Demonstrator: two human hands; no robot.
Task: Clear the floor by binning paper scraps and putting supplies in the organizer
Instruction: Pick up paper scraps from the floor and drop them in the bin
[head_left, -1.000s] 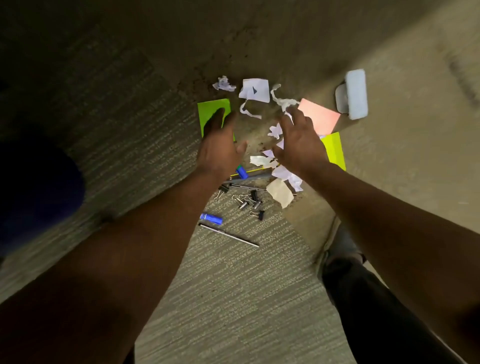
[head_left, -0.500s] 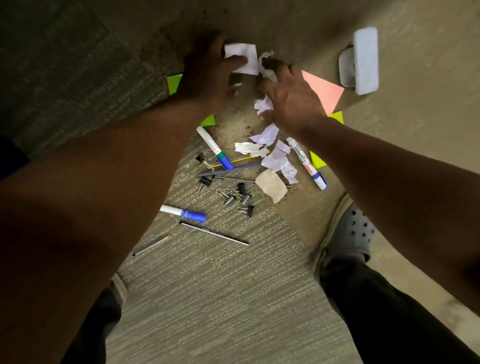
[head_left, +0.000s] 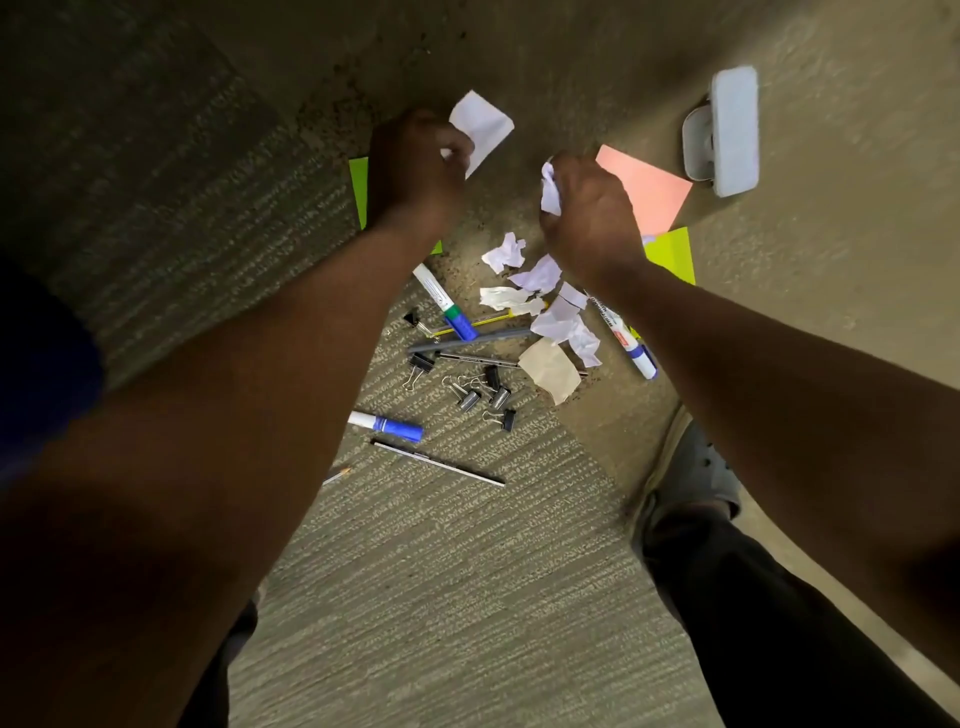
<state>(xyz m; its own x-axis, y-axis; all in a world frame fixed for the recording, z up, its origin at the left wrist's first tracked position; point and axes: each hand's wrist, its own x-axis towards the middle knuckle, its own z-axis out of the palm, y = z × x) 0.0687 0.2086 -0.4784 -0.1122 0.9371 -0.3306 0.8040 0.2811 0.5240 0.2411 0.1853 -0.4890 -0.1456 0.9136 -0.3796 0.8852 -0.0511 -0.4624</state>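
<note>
The left hand (head_left: 415, 166) is closed around a white sheet (head_left: 480, 130), which sticks out past its fingers, lifted off the floor. The right hand (head_left: 589, 218) is fisted on a crumpled white scrap (head_left: 549, 189) that shows at its thumb side. Both arms reach forward over the carpet (head_left: 441, 597).

Nearest the person, a gray shoe (head_left: 691, 473) stands on the right at the carpet edge. Just ahead of it lie a thin pen (head_left: 439, 462) and, beside it, a pencil tip (head_left: 337, 474) showing from under the left arm. Next comes a marker with a blue cap (head_left: 387, 423). Beyond that, several black binder clips (head_left: 470, 395) sit in a loose cluster.

Farther on, a tan scrap (head_left: 550, 369) lies beside a gray pen (head_left: 467, 340) and a thin dark pen (head_left: 478, 357). A second marker (head_left: 444, 301) lies tilted, its blue cap near the gray pen, and a third marker (head_left: 626, 338) lies partly under the right arm. White paper scraps (head_left: 540, 301) are scattered between these 2 markers, on the bare floor (head_left: 831, 312).

Under the left hand is a green note (head_left: 358, 189); under the right hand are a pink note (head_left: 641, 189) and a yellow-green note (head_left: 672, 254). Farthest off, at the right, a white eraser (head_left: 724, 132) lies apart from the rest.
</note>
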